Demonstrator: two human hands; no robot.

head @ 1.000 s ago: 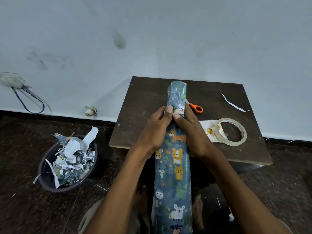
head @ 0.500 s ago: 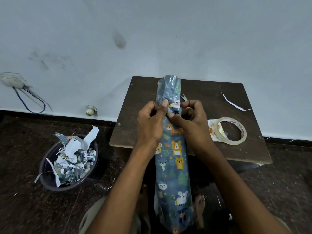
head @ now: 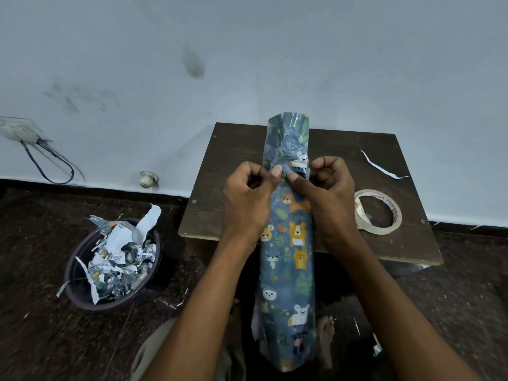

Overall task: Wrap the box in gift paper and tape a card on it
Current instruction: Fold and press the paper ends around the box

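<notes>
Box (head: 288,259) long, in blue animal-print paper

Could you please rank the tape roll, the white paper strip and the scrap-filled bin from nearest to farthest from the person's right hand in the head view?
From the right hand:
1. Tape roll, on the table just to the hand's right.
2. White paper strip, farther right and back, near the table's far corner.
3. Bin of paper scraps, on the floor, far off to the left.

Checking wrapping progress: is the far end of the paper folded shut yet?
Not yet. The gift paper's far end stands up loose and crinkled while the left hand and right hand pinch it just below.
</notes>
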